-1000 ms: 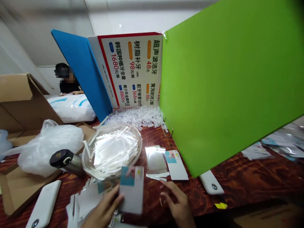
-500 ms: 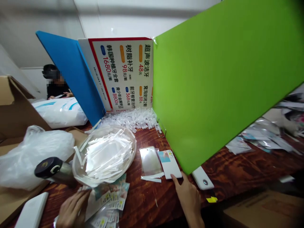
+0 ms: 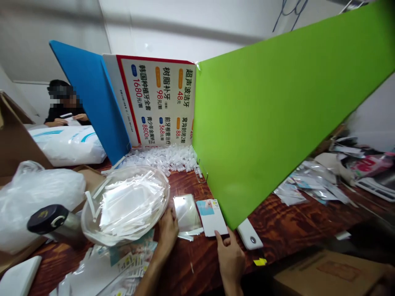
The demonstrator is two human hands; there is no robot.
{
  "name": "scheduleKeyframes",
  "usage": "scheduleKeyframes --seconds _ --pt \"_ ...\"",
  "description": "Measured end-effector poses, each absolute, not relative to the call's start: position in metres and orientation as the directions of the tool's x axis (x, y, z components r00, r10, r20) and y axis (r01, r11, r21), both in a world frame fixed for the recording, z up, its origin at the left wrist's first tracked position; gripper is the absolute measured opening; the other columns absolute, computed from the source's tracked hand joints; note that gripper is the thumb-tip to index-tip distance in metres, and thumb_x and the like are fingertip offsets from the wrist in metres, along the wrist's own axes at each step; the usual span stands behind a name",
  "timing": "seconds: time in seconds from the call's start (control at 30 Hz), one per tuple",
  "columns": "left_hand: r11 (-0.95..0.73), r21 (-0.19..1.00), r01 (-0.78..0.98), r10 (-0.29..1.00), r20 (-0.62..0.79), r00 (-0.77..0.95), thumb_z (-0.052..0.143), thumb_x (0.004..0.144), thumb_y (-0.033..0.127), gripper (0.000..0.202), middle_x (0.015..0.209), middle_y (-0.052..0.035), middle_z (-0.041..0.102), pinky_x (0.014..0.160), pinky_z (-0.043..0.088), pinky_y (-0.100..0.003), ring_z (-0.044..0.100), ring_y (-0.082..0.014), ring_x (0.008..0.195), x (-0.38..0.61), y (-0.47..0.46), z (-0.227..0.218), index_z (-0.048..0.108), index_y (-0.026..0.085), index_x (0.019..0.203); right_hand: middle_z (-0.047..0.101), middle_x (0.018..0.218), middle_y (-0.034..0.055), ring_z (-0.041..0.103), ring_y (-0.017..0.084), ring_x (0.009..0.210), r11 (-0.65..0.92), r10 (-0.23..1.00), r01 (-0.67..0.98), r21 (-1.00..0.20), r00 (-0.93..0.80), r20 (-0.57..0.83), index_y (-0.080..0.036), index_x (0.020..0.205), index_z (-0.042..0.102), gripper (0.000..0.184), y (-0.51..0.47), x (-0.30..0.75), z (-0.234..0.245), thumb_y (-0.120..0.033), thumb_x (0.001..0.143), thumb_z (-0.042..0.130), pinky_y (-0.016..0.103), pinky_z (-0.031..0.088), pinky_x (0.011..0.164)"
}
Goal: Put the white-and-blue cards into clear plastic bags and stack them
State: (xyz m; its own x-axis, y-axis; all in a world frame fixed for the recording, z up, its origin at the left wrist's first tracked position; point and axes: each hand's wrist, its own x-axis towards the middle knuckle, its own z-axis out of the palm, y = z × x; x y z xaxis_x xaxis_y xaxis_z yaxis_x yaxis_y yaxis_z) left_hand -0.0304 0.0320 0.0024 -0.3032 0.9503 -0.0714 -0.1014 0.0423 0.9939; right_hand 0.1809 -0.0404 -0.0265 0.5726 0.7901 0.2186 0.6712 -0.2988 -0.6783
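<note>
My right hand pinches the lower right corner of a stack of white printed cards, thumb on the bottom edge and a finger at the side. My left hand is between a round translucent bowl and a stack of clear plastic sleeves. Its fingers are bunched and partly hidden, so their grip does not show. In the bowl lie clear sheets and white strips. Beneath my left forearm spread printed cards in clear sleeves. Thin white strips lie below the clear stack.
A green panel rises over the table's right side, beside a price board and a blue panel. Small white plastic pieces heap against the board. A dark-lidded flask stands left. A white device lies right. Another person sits behind.
My left hand has left the printed cards at lower left and moved up and right to the clear sleeves. My right hand stays on the white cards. The view has shifted slightly right.
</note>
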Motion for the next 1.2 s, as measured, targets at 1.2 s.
scheduleKeyframes --seconds 1.2 --pt "0.234 0.718 -0.656 0.932 -0.358 -0.059 0.090 0.067 0.034 0.031 0.077 -0.0026 0.072 0.061 0.053 -0.021 0.066 -0.0128 0.068 -0.037 -0.014 0.024 0.071 0.014 0.080 0.058 0.054 -0.0035 0.042 0.007 0.037 -0.086 0.949 -0.141 -0.986 0.290 -0.124 -0.018 0.091 0.064 0.045 -0.057 0.177 -0.017 -0.057 0.073 0.077 0.017 0.031 0.034"
